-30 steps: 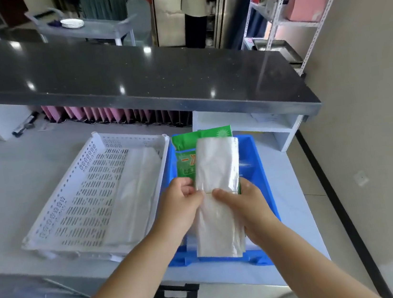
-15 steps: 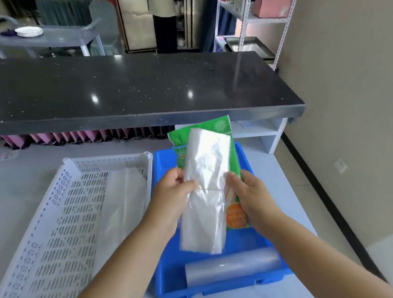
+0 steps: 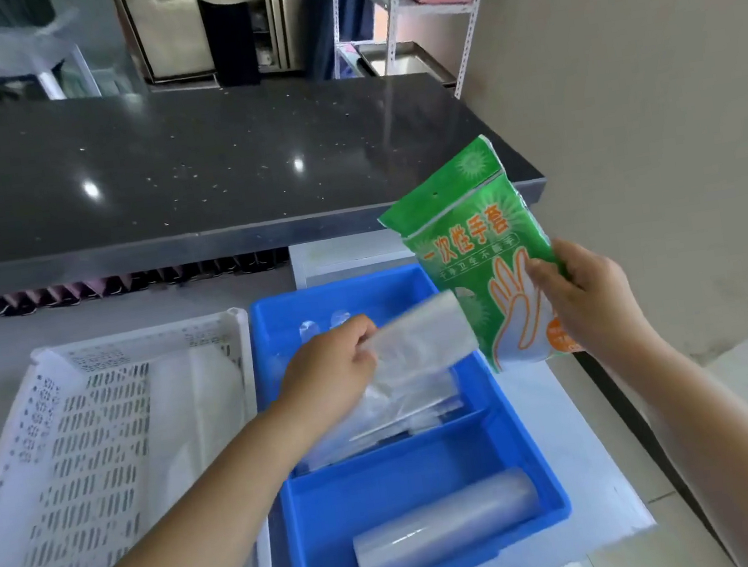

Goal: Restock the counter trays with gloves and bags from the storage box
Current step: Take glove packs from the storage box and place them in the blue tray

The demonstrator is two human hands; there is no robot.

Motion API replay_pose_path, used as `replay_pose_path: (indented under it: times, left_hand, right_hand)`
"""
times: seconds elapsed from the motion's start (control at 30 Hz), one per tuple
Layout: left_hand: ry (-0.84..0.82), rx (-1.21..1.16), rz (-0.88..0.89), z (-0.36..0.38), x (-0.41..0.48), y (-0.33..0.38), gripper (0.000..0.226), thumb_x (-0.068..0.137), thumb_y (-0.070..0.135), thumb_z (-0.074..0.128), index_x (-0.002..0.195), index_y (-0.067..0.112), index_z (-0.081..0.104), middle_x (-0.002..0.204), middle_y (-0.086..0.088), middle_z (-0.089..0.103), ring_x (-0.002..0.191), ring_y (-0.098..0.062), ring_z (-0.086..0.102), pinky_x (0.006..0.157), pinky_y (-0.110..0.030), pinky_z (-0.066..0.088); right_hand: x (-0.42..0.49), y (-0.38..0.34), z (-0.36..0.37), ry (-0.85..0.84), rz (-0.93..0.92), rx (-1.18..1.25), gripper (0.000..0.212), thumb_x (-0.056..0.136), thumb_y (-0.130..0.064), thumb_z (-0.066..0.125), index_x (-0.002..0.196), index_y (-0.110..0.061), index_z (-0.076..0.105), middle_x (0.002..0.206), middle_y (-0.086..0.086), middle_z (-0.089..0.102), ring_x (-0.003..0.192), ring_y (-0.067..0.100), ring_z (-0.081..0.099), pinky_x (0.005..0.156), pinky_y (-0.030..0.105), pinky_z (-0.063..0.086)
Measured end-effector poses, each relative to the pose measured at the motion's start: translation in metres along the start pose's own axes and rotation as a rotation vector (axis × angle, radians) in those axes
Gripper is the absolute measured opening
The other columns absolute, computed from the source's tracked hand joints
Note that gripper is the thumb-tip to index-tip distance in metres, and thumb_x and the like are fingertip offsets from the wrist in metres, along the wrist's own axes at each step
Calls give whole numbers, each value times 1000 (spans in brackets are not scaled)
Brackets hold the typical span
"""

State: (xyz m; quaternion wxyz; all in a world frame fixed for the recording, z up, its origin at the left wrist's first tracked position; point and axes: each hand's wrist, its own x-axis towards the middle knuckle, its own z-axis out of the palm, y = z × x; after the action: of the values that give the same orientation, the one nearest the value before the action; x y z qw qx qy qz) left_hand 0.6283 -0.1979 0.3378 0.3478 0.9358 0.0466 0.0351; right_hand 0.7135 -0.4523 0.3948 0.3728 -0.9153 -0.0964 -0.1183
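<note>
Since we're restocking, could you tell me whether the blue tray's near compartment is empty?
Not empty: one clear roll lies in the blue tray's near compartment.

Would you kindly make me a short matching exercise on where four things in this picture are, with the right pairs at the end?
Things:
1. green glove packet
2. clear bag stack
3. plastic roll
4. white tray

Places:
A. lying in the near compartment of the blue box
B. on the counter, left of the blue box
C. held up in the right hand
D. held in the left hand over the far compartment of the blue box

Pairs: 1-C, 2-D, 3-A, 4-B
</note>
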Motion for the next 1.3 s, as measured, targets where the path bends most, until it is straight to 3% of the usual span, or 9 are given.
replay_pose_path:
  times: [0.23,0.37,0.53,0.67,0.77,0.9,1.03,1.13,1.3]
  left_hand:
    - [-371,228,-42,39,7,-13,14,87,14,42,89,27,48,93,-3,57,80,-24,49,57,-29,31]
    - [-317,198,-134,49,4,-20,20,89,18,45,106,23,54,103,-4,61,86,-24,53,62,-29,37]
    - [162,262,-2,42,15,-24,36,84,19,60,120,19,60,118,-2,62,112,-24,53,90,-33,42]
    - [-67,367,-146,38,40,-32,44,90,33,51,132,19,47,129,-5,54,123,-26,46,97,-37,39]
    - [-242,420,-200,46,45,-32,40,91,43,44,117,14,52,118,-6,58,110,-26,53,84,-37,44]
    - [-176,443,-169,51,43,-33,34,90,42,45,105,13,54,111,-6,61,102,-27,56,75,-34,40]
    - [-151,400,-166,51,41,-33,24,89,39,47,89,15,50,100,-7,61,92,-28,57,63,-31,32]
    - [-125,424,-147,52,39,-34,22,89,37,47,88,15,49,98,-7,61,91,-27,57,63,-32,31]
    - [-125,450,-137,53,38,-35,24,88,36,47,96,14,53,105,-7,62,99,-28,56,78,-36,39]
  right_hand:
    - [17,7,4,-85,-67,-9,29,90,-27,54,70,-8,45,54,6,51,50,22,45,49,33,39]
    - [32,3,6,-223,-158,-35,28,89,-28,54,68,-12,43,56,7,54,52,31,52,46,39,43]
    - [54,-5,8,-327,-305,-115,28,88,-31,53,66,-19,41,55,2,51,53,32,50,46,37,41]
    - [74,-20,21,-351,-488,-156,12,90,-29,54,79,-24,53,62,-1,57,53,26,49,45,29,35]
    - [83,-33,45,-329,-635,-185,11,90,-28,56,93,-18,60,73,8,66,57,30,50,46,28,31]
    - [88,-47,88,-319,-848,-342,21,94,-33,48,104,-19,60,88,5,70,73,33,61,53,32,40]
    - [93,-61,121,-324,-1037,-458,16,92,-30,52,90,-17,61,68,3,65,54,32,58,43,26,30]
    - [95,-61,142,-335,-1096,-475,16,93,-27,51,89,-14,60,64,5,63,49,31,55,43,25,28]
    - [102,-49,167,-618,-974,-543,26,97,-37,39,110,-20,55,94,9,68,81,34,60,56,30,33]
